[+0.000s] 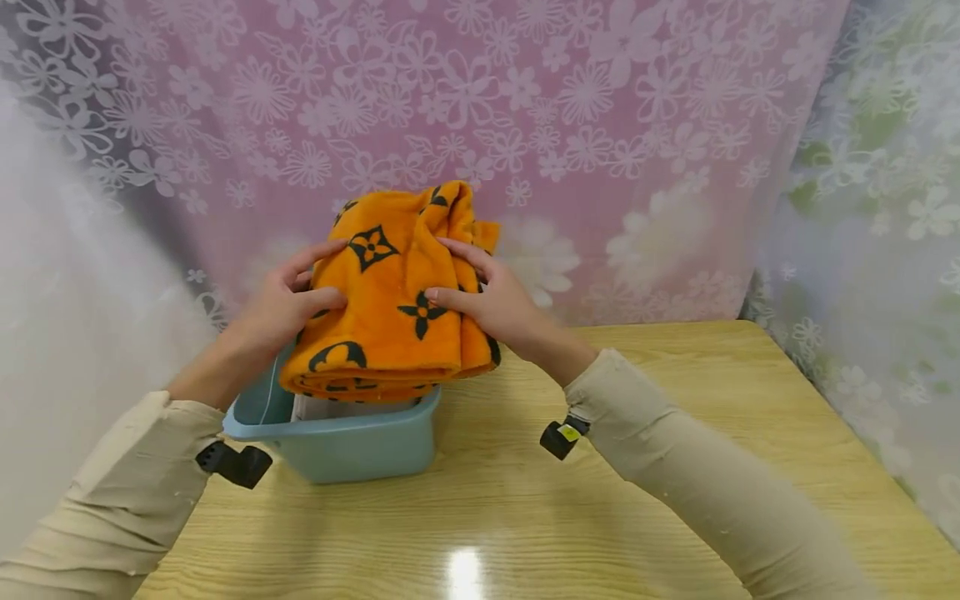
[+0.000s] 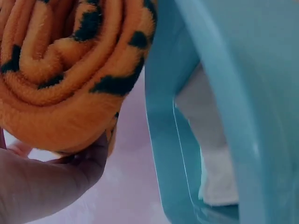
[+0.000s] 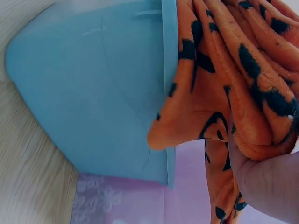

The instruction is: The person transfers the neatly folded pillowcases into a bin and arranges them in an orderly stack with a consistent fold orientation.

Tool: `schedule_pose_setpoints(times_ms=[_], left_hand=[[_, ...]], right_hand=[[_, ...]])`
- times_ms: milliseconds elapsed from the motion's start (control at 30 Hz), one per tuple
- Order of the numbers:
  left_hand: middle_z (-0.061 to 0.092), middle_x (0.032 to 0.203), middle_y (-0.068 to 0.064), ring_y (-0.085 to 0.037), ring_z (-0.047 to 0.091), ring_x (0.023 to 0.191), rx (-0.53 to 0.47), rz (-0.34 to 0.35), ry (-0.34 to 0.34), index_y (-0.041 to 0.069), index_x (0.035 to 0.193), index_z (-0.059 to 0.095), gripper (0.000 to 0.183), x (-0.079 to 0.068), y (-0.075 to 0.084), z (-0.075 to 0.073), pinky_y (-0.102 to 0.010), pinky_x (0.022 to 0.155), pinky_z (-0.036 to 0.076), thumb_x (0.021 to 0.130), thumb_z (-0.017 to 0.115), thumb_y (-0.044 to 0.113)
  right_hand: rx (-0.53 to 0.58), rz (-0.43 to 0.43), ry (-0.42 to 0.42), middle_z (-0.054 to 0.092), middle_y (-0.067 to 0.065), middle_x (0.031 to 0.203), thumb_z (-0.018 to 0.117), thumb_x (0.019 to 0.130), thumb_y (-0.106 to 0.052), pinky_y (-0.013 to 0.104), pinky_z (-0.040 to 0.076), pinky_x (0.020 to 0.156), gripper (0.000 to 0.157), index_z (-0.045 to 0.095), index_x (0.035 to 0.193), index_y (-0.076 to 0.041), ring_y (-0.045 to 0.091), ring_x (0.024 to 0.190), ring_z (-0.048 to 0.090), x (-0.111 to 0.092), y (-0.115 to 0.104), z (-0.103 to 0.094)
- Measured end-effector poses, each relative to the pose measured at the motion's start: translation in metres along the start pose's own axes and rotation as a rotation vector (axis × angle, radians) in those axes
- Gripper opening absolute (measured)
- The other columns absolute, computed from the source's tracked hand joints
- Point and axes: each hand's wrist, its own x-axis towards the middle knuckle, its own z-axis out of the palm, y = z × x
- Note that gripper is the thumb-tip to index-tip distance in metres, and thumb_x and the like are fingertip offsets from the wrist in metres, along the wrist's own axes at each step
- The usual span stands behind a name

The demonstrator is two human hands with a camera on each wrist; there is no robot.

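Note:
A folded, partly rolled orange towel [image 1: 393,287] with dark flower-like motifs is held up over a light blue plastic basin [image 1: 360,450]. On its left side my left hand [image 1: 281,300] grips it, thumb in front and fingers farther back. My right hand [image 1: 498,304] holds the opposite side, its thumb on the front face. The left wrist view shows the rolled layers of the towel [image 2: 70,107] beside the basin's rim [image 2: 224,74]. A loose corner of the towel [image 3: 173,130] hangs past the basin wall [image 3: 93,93] in the right wrist view.
Inside the basin lies a pale grey-white cloth-like item [image 2: 215,163], partly hidden by the rim. Everything stands on a light wood-grain table [image 1: 675,467]. Behind it hangs a pink floral curtain [image 1: 525,108], with a pale floral curtain [image 1: 892,217] at the right.

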Motion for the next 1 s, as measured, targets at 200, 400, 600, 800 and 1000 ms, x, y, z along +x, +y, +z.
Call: schedule_pose_setpoints(times_ms=[200,400,600,800,1000], left_hand=[[0.038,0.13,-0.01,-0.02,0.051,0.102,0.02,-0.033,0.004,0.034,0.135,0.035,0.058,0.001,-0.013,-0.025,-0.027,0.077,0.047,0.085,0.057,0.015],[0.036,0.129,-0.013,-0.017,0.053,0.098,0.002,-0.073,-0.002,0.029,0.137,0.032,0.06,0.001,-0.027,-0.043,-0.026,0.076,0.046,0.086,0.056,0.011],[0.034,0.13,-0.014,-0.017,0.053,0.098,0.011,-0.148,-0.052,0.023,0.141,0.025,0.065,0.001,-0.033,-0.051,-0.03,0.078,0.047,0.085,0.056,0.012],[0.03,0.134,-0.018,-0.025,0.046,0.108,0.103,-0.181,-0.095,0.019,0.141,0.023,0.067,0.004,-0.039,-0.048,-0.036,0.084,0.043,0.084,0.057,0.012],[0.017,0.141,-0.024,-0.037,0.024,0.125,0.414,-0.126,-0.072,0.019,0.143,0.018,0.069,0.0,-0.037,-0.041,-0.053,0.093,0.03,0.086,0.056,0.023]], right_hand=[[-0.029,0.002,0.026,0.039,0.002,0.127,0.065,0.081,-0.022,0.031,0.045,0.081,0.061,0.036,0.135,-0.026,0.018,0.104,0.049,0.015,0.004,0.024],[-0.222,-0.002,0.032,0.036,-0.004,0.129,0.067,0.077,-0.036,0.029,0.041,0.085,0.064,0.036,0.133,-0.034,0.013,0.106,0.046,0.037,0.022,0.04],[-0.362,0.073,-0.021,0.039,-0.002,0.13,0.065,0.076,-0.044,0.03,0.041,0.086,0.07,0.03,0.136,-0.037,0.012,0.106,0.047,0.046,0.034,0.048],[-0.511,0.108,-0.074,0.038,-0.001,0.133,0.061,0.079,-0.046,0.03,0.038,0.088,0.072,0.026,0.139,-0.031,0.014,0.11,0.045,0.044,0.035,0.047],[-0.897,0.139,-0.181,0.032,0.004,0.138,0.044,0.087,-0.052,0.043,0.025,0.099,0.061,0.031,0.138,-0.023,0.025,0.128,0.023,0.03,0.021,0.04]])
